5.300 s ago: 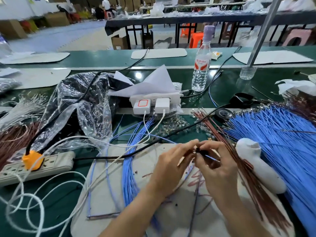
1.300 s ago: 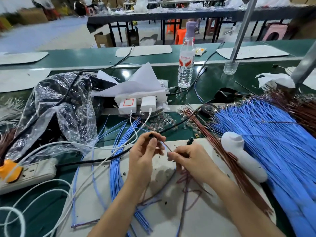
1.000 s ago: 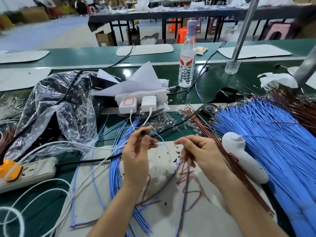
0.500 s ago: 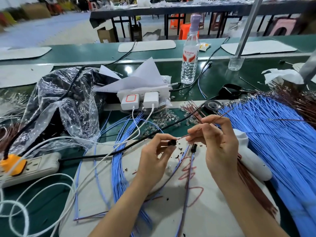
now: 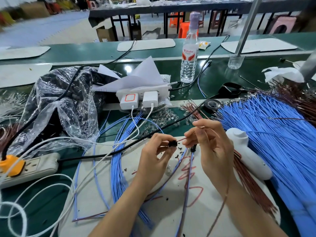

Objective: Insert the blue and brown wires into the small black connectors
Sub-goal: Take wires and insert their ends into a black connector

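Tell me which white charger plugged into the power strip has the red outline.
The left charger; the one beside it is plain white.

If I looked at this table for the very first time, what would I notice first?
Probably the huge fan of blue wires spread across the right side of the table. Next, in the middle, the left hand pinches a small black connector while the right hand aims a thin brown wire at it. At the far left, a bright orange plug sits in a power strip.
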Available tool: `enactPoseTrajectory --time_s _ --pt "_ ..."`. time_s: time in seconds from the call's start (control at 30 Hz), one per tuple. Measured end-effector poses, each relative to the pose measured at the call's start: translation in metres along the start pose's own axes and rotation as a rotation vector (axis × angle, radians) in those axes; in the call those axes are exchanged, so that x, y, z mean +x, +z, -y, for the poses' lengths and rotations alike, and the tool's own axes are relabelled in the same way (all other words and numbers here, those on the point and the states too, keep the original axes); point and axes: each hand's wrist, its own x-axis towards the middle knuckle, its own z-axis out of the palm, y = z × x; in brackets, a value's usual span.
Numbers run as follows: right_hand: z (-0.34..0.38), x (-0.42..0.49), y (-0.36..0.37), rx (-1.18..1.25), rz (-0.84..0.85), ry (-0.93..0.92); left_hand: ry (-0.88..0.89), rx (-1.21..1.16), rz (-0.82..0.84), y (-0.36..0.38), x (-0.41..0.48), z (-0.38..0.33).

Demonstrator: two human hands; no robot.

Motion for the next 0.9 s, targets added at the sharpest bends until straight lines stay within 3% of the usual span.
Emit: enactPoseTrajectory --time_s 0.5,0.9 --pt "0.0012 -0.0048 0.0024 0.024 -0.067 -0.009 -0.009 -0.047 0.017 -0.0009 -0.0008 0.0021" --pt "-0.0019 -0.0067 -0.0005 -0.164 0.032 -0.155 0.005 0.057 -0.007 0.0 -0.0007 -0.0031"
